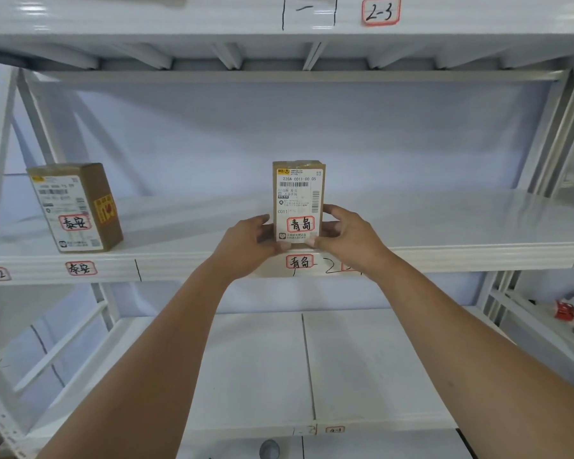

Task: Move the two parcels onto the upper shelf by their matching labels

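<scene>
A small brown parcel (298, 193) with a white shipping label and a red-framed handwritten tag stands upright on the upper shelf (444, 233), right above the matching red-framed shelf label (299, 262). My left hand (252, 240) grips its lower left side and my right hand (348, 233) its lower right side. A second brown parcel (77, 207) stands upright at the shelf's left, above its matching shelf label (81, 268), with neither hand on it.
White metal shelving surrounds me, with uprights at left (37, 120) and right (550, 134). A higher shelf beam (179, 18) carries a "2-3" label (380, 10). The lower shelf (256, 366) lies beneath my arms. A red object (564, 310) sits at right.
</scene>
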Tool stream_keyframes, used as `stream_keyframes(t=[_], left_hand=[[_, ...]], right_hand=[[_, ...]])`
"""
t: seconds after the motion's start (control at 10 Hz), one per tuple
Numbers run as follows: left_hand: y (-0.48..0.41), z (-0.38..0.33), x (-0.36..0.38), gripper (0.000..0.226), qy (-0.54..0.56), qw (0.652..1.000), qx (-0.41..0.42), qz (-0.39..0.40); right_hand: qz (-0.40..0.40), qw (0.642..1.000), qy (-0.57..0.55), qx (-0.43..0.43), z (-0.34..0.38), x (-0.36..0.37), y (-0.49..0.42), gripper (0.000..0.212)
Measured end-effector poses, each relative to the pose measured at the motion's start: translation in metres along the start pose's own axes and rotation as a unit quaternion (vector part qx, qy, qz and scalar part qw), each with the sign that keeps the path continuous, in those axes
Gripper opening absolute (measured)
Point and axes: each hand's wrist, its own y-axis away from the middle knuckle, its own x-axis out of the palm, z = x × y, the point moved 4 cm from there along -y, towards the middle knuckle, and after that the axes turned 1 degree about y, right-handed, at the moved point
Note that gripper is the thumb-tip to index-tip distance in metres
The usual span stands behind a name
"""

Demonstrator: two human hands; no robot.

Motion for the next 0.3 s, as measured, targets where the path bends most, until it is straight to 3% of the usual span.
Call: stream_keyframes(t=[0.2, 0.3], left_hand=[[0.01, -0.006, -0.004, 0.119, 0.03, 0.999, -0.041, 0.0], [0.017, -0.008, -0.013, 0.115, 0.109, 0.992, -0.038, -0.052]], right_hand=[[0.011, 0.999, 0.022, 0.029, 0.002, -0.004, 0.002, 0.095], [-0.009, 0.999, -0.013, 0.029, 0.004, -0.005, 0.008, 0.097]])
